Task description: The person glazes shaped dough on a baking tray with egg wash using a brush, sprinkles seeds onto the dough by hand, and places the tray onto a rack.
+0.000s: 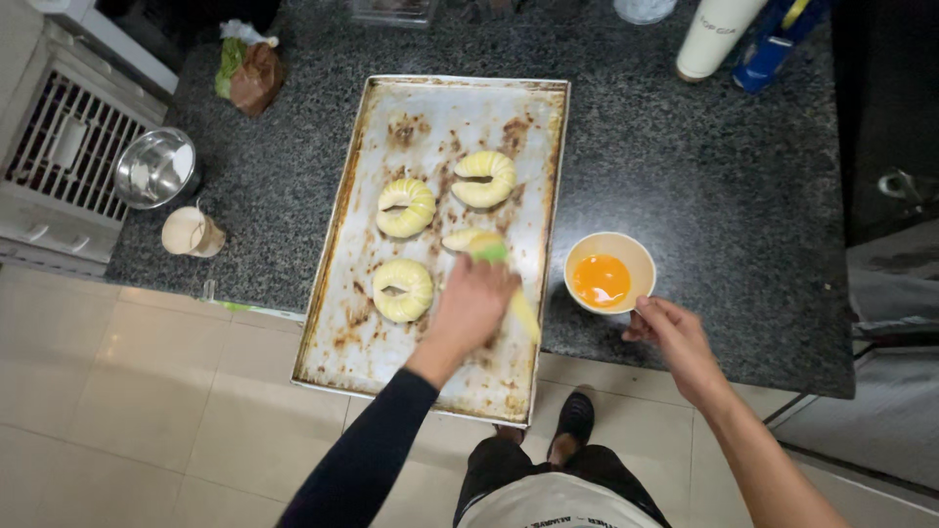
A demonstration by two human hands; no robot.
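Observation:
A worn metal baking tray (337, 244) lies on the dark granite counter, its near end hanging over the counter's edge. Three pale ring-shaped dough pieces (406, 207) (484, 178) (402, 289) rest on it. A fourth dough piece (458, 238) is partly hidden under a brush. My left hand (471, 311), in a dark sleeve, grips that pastry brush (492, 252), whose green head touches the fourth piece and whose yellow handle sticks out to the right. My right hand (675, 337) pinches the near rim of a small cream bowl (626, 249) of orange beaten egg, just right of the tray.
A steel bowl (156, 168) and a small cup (191, 233) stand left of the tray. A bag with greens (249, 68) is at the back left. A white tumbler (714, 34) and a blue package (773, 44) stand at the back right. A white grilled appliance (59, 137) is at far left.

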